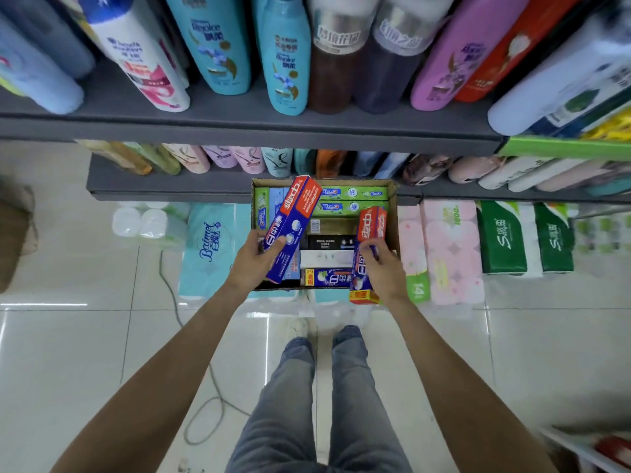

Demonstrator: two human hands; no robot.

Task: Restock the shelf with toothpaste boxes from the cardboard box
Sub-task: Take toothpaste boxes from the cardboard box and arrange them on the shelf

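A cardboard box [392,213] sits on the floor [68,353] against the foot of the shelves, and everything here is placed around it. The left hand [254,259] is over the box's near left corner, fingers curled round a red and blue toothpaste box [292,223] that slants up and away across the left side of the cardboard box. The right hand [384,264] is at the near right corner, fingers and thumb clamped on a second red and blue toothpaste box [370,230], which stands nearly on end with its lower end hanging just outside the box's near rim. Inside the cardboard box lie more toothpaste boxes: green ones [351,201] along the far side, dark and white ones in the middle, a blue one [327,277] along the near edge. Directly above the box's far rim runs the grey lower shelf [170,184] with bottles, and above that a second shelf [239,128] carrying shampoo bottles [283,56]. Packs of tissue rolls [447,247] stand just right of the box, a pale blue pack [211,240] just left.
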